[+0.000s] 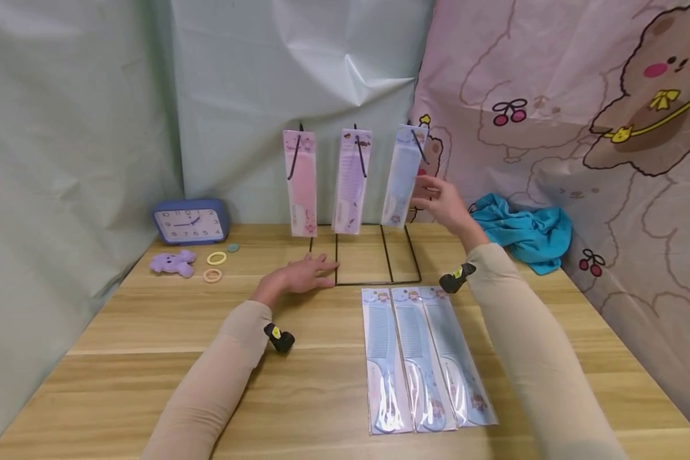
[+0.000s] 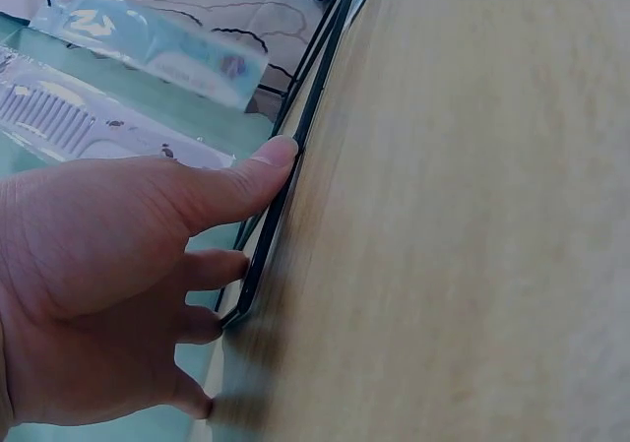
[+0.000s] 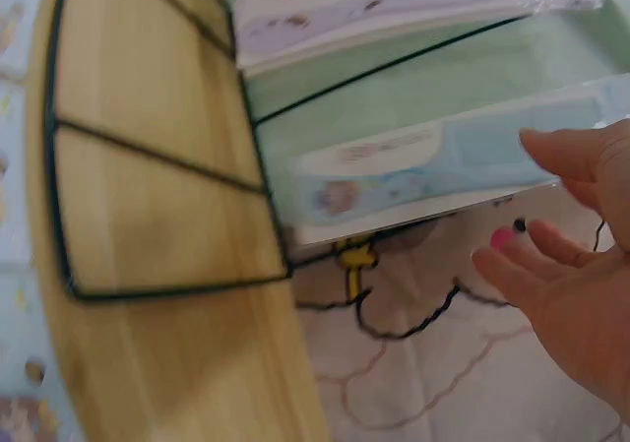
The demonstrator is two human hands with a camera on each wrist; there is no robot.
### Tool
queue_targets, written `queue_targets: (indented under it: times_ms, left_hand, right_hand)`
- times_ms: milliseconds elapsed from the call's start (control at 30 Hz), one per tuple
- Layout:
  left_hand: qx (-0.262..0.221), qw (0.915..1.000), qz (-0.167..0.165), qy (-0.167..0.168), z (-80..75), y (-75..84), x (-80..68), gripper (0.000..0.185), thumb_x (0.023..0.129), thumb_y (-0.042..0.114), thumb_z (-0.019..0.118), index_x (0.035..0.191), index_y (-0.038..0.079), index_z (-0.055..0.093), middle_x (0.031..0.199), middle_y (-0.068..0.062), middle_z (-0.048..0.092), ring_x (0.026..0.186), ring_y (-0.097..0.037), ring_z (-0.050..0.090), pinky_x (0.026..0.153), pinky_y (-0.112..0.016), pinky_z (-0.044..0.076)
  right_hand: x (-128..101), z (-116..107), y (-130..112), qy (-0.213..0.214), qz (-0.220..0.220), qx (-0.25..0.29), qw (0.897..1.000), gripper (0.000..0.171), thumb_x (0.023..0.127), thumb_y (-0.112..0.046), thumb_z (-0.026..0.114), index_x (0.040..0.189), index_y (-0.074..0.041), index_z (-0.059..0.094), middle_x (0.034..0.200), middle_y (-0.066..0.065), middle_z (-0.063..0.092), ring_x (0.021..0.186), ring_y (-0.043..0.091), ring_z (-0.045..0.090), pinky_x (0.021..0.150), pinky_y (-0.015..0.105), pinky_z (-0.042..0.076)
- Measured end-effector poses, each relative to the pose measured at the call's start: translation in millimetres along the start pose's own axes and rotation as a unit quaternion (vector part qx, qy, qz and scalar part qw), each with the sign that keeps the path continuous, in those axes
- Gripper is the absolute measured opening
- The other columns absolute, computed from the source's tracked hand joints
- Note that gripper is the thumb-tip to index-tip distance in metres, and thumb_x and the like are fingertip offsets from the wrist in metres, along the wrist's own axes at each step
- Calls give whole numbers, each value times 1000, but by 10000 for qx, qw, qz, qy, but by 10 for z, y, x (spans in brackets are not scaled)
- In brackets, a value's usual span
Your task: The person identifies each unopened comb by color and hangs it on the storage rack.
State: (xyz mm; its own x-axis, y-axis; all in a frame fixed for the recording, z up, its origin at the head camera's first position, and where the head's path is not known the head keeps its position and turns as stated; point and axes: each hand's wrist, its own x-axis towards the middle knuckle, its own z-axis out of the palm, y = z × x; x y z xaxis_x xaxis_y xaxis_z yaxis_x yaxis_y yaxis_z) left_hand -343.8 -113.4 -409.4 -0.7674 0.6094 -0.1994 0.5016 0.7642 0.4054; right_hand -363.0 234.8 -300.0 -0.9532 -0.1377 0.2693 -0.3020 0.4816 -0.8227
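You're steadying the wire rack (image 1: 374, 255) with your left hand (image 1: 299, 276): fingers are lying flat on the desk (image 1: 149, 332), thumb pressing the base wire at its front left corner, nothing curled round it. Good, keep that weight on; the rack looks light and will likely tip if a pack gets tugged.

Your right hand (image 1: 445, 203) is hovering up at the blue comb pack (image 1: 402, 174), the one hanging tilted on the right hook. Grip there is relaxed and empty: fingers are straight, just beside the pack's edge; can't tell if they're touching it. The pink pack (image 1: 301, 182) and purple pack (image 1: 351, 181) are hanging straight on the other two hooks.

My read: you're squaring up the blue one.
- Pinch the pack low on its edge, not at the hole.
- Swing it gently until it's hanging plumb like the other two.
- Don't pull outward, or it may slide off the hook.

Three more combs (image 1: 422, 358) are lying flat on the desk in front of the rack, side by side, close by your right forearm. Mind that sleeve.
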Motion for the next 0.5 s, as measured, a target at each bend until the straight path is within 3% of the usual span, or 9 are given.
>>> queue_targets:
  times_ms: [200, 367, 500]
  left_hand:
    - [31, 10000, -20, -27, 8, 11, 8, 61, 104, 46, 49, 158, 21, 33, 164, -22, 13, 147, -50, 3, 111, -74, 5]
    - [-55, 9999, -65, -67, 5, 24, -6, 61, 104, 45, 48, 158, 21, 33, 164, -21, 11, 148, -49, 1, 112, -73, 4]
    - [-101, 9999, -77, -70, -3, 28, -17, 60, 105, 44, 49, 158, 21, 33, 164, -21, 11, 148, -49, 1, 111, -73, 4]
  right_hand:
    - [-143, -70, 196, -123, 100, -785, 9968, 56, 99, -12, 63, 149, 1, 42, 155, 22, 37, 141, 41, 35, 111, 54, 36]
    - [-346, -111, 236, -276, 558, -1373, 9886, 55, 98, -14, 63, 147, 4, 44, 150, 26, 43, 134, 44, 44, 106, 55, 42]
    - [-577, -105, 269, -768, 1158, -1675, 9760, 61, 98, -19, 65, 147, 6, 41, 145, 32, 44, 120, 46, 55, 95, 53, 51]
